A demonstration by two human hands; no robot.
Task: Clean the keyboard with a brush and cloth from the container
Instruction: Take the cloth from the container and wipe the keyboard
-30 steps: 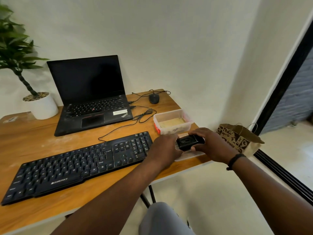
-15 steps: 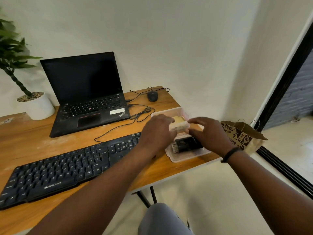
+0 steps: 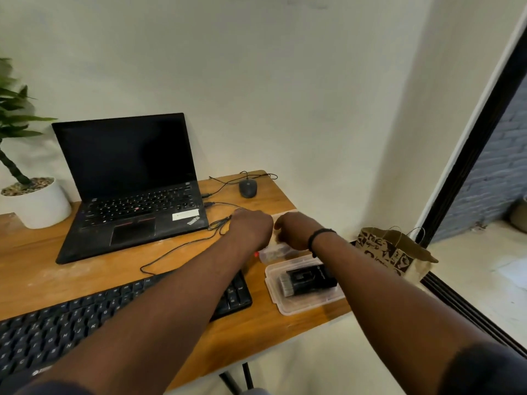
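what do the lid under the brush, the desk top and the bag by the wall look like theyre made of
Lid: looks like clear, slightly frosted plastic; the desk colour shows through its rim.
Desk top: wood or a wood-look laminate, matte orange-brown with grain streaks; which one is unclear.
Bag: brown kraft paper with a black print, creased, thin twisted handles.

black keyboard (image 3: 85,317), black brush (image 3: 308,280), brown patterned paper bag (image 3: 390,249).

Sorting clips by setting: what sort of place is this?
Likely a home or small office desk: an open laptop, a keyboard and a mouse on a wooden table.
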